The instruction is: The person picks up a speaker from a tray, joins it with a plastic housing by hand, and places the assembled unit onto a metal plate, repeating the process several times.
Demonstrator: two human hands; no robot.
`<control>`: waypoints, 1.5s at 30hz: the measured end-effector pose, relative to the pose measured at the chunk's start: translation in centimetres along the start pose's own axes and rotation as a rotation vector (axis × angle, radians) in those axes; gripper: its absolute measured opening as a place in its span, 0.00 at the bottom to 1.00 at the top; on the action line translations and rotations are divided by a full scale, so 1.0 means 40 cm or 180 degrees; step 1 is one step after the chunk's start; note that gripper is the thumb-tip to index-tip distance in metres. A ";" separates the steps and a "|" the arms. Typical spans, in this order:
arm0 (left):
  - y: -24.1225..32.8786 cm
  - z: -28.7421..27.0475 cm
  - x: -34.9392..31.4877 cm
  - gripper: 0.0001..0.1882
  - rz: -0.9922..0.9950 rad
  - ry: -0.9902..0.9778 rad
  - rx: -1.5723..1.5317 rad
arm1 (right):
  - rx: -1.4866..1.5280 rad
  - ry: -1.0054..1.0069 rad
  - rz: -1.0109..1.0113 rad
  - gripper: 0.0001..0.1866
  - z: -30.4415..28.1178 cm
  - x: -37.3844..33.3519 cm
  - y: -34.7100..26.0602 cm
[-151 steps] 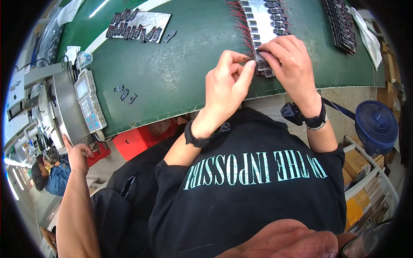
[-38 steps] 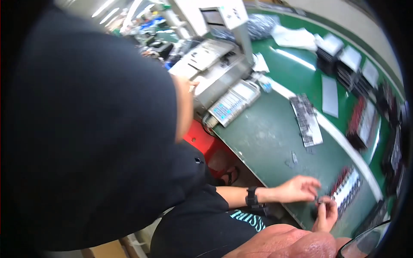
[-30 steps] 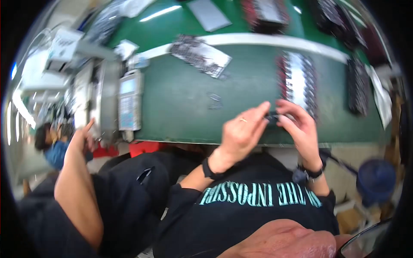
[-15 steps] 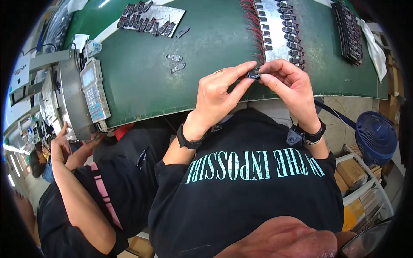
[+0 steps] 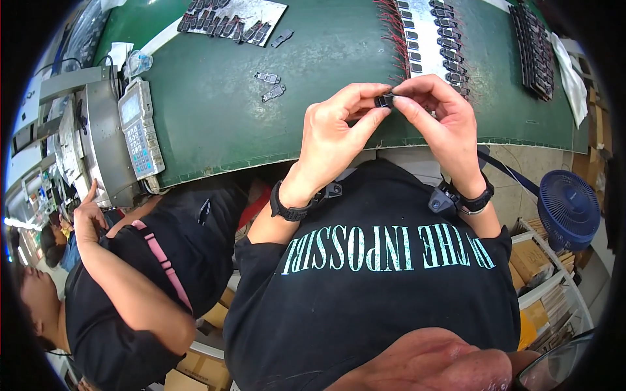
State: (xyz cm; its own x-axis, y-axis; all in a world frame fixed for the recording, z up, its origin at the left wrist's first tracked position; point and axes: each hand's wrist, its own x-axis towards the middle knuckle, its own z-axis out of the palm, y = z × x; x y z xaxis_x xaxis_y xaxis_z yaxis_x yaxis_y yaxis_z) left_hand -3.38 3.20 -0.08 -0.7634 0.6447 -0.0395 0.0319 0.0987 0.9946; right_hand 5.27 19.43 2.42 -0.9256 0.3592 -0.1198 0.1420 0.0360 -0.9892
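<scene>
Over the near edge of the green table, my left hand (image 5: 338,125) pinches a small black rectangular part (image 5: 385,101) between thumb and forefinger. Its other end sits at the fingertips of my right hand (image 5: 438,116), whose thumb and forefinger are also closed on it. Both hands partly cover this part. Just beyond lies a pale metal strip (image 5: 428,45) with small black rectangular parts in columns, some with red wires (image 5: 395,40). To the left on the table are two loose small parts, a grey-black one (image 5: 267,77) and another (image 5: 274,93) beside it.
A pale plate (image 5: 268,14) with black parts lies far left, a single part (image 5: 282,38) beside it. A keypad device (image 5: 138,130) stands at the left, near a co-worker's hand (image 5: 90,214). Black stacked trays (image 5: 535,55), a white cloth (image 5: 569,78) and a blue fan (image 5: 570,207) are right.
Both hands have moved slightly away from me with the black part, which is now turned differently between the fingertips. The co-worker at left has leaned back a little.
</scene>
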 end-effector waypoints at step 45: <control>0.028 -0.006 -0.001 0.12 0.0039 -0.0469 0.0245 | 0.0054 -0.0991 0.0284 0.07 -0.053 0.037 -0.015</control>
State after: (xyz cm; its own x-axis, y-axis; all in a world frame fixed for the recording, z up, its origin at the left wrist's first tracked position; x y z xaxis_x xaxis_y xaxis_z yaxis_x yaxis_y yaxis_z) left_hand -3.46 3.11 1.04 -0.6600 0.7498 -0.0465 0.0944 0.1442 0.9850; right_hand 4.57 21.93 3.02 -0.9730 0.0574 -0.2236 0.2240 0.0007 -0.9746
